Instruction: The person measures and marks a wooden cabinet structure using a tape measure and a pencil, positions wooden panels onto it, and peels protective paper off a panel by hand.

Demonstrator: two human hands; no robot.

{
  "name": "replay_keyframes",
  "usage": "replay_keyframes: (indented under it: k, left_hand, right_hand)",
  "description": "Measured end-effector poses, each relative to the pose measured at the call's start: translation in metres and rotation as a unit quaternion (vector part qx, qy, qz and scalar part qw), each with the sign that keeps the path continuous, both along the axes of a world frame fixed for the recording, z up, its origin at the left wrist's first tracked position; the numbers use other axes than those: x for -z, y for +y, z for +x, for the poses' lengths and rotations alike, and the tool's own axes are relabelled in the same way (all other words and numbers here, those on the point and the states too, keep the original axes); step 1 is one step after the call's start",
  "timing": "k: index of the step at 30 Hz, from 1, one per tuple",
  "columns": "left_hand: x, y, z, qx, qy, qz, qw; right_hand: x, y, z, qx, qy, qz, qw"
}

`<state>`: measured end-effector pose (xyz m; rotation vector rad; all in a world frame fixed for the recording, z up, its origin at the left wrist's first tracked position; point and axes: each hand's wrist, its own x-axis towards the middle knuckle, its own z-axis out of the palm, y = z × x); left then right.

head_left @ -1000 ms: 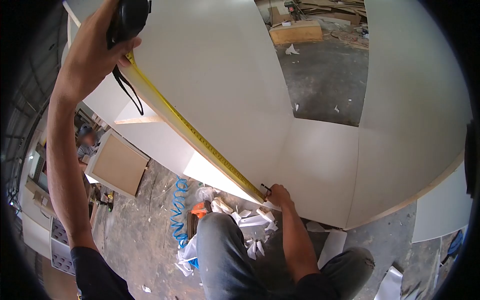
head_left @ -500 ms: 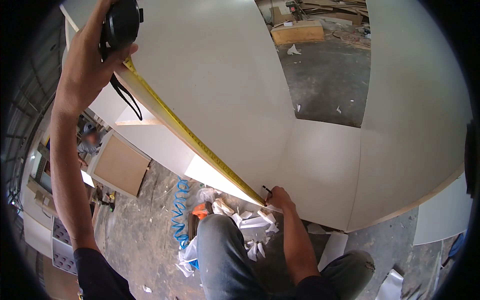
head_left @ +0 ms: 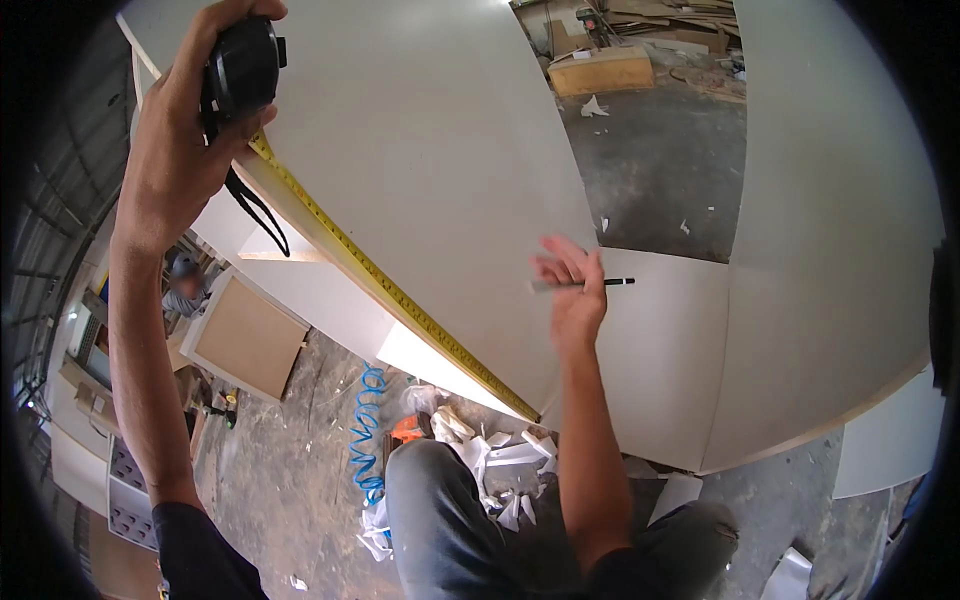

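Note:
My left hand [head_left: 180,150], at the upper left, is closed round a black tape measure [head_left: 243,68] with a dark wrist strap dangling below it. The yellow blade [head_left: 375,272] runs out along the edge of a white panel [head_left: 430,130] down to its lower corner. My right hand [head_left: 575,295] is raised over the panel, apart from the blade, with a dark pencil [head_left: 618,282] held across the thumb and fingers. Motion smears the fingertips. The pencil's left end is blurred too.
More white panels [head_left: 835,200] stand at the right. A coiled blue hose [head_left: 366,430], an orange tool [head_left: 408,430] and white scraps [head_left: 512,455] lie on the floor near my knees. At the left a person [head_left: 187,285] is beside a brown-faced cabinet [head_left: 247,335].
My right hand has left the panel's lower corner and moved up over the panel, still holding the pencil. The blade's end stays at the corner, and my left hand keeps the tape measure.

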<state>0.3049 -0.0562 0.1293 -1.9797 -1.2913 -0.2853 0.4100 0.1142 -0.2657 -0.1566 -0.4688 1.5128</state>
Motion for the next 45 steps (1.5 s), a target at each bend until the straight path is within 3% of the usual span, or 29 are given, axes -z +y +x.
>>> replay_keyframes:
  k: [3,6,9,24,26,36,45]
  left_hand:
    - [0.001,0.002,0.002,-0.013,0.01,-0.003,1.0]
    - [0.004,0.004,0.006,-0.015,0.03,0.003,0.999]
    - [0.002,0.005,0.006,-0.027,0.056,0.013,0.998]
    - [-0.002,0.009,0.011,-0.042,0.003,-0.047,0.998]
    - [-0.001,0.01,0.007,-0.013,0.046,-0.031,0.998]
    - [-0.009,0.012,0.001,-0.017,0.009,-0.078,0.997]
    - [-0.008,0.012,-0.001,-0.01,0.065,-0.049,0.997]
  right_hand:
    - [-0.074,-0.038,0.004,-0.057,0.101,0.117,0.986]
    - [-0.098,-0.067,-0.013,-0.19,0.221,0.165,0.942]
    - [-0.128,-0.085,-0.026,-0.166,0.159,0.125,0.965]
    - [-0.123,-0.104,-0.05,-0.094,0.064,0.187,0.976]
    - [-0.124,-0.104,-0.05,-0.068,0.048,0.203,0.976]
    - [-0.124,-0.105,-0.05,-0.061,0.036,0.218,0.973]
    - [-0.123,-0.104,-0.053,-0.052,0.036,0.219,0.974]
